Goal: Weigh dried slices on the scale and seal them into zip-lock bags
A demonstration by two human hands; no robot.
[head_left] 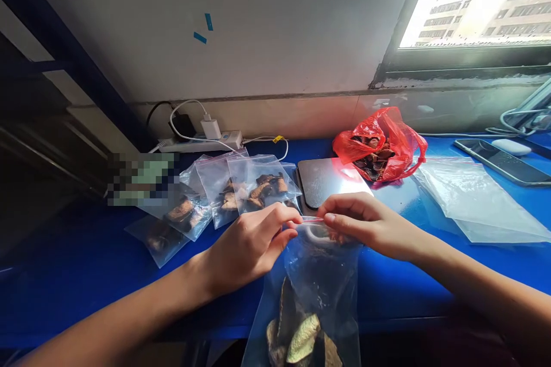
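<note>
Between my two hands hangs a clear zip bag (321, 275), its red-lined top edge pinched from both sides. Dried brownish-green pieces (303, 338) lie at its bottom, by the desk's front edge. My left hand (253, 241) is closed on the left part of the seal, thumb against fingers. On the right part, my right hand (365, 223) pinches the same strip. Just beyond the hands is a flat silver metal plate (327, 178), which looks like a scale. Left of it lie several filled zip bags (262, 183) with dark brown dried pieces inside.
A red plastic bag (400, 149) of dried pieces stands open behind the plate. Flat zip bags (486, 200) are stacked at right, near a phone (503, 160). A power strip (202, 142) with cables runs along the wall on the blue desk (77, 275).
</note>
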